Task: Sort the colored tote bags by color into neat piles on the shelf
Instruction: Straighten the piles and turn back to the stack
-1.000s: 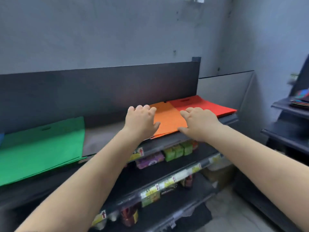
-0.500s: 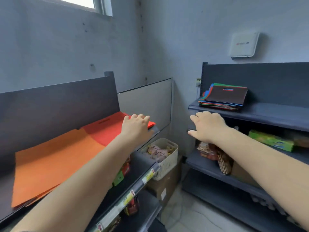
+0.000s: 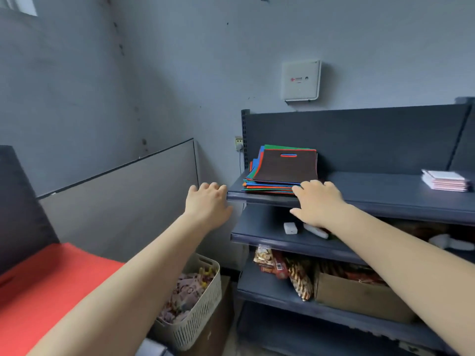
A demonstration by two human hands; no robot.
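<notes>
Mixed stack of tote bags [image 3: 281, 173] on top shelf [image 3: 385, 199] of right-hand rack, at about 1 o'clock in view; dark brown bag on top, green, blue, red and orange edges fanned out beneath. Unsorted and plainly many bags deep, so most of the sorting judged still to do. Right hand [image 3: 318, 204] at stack's 5 o'clock corner, fingers spread and loosely bent, tips at the lower bag edges; not clamped on anything, contact uncertain. Left hand [image 3: 208, 204] at stack's 8 o'clock, off the shelf's left end, fingers slack and apart, empty. One red bag [image 3: 43, 286] laid flat on near rack at 8 o'clock in view, evidently a sorted pile begun. Elsewhere: white wall box [image 3: 300, 80] at 12 o'clock, pale stack of packets [image 3: 446, 180] at 3 o'clock on same shelf, slatted basket [image 3: 195, 312] on floor at 6 o'clock.
</notes>
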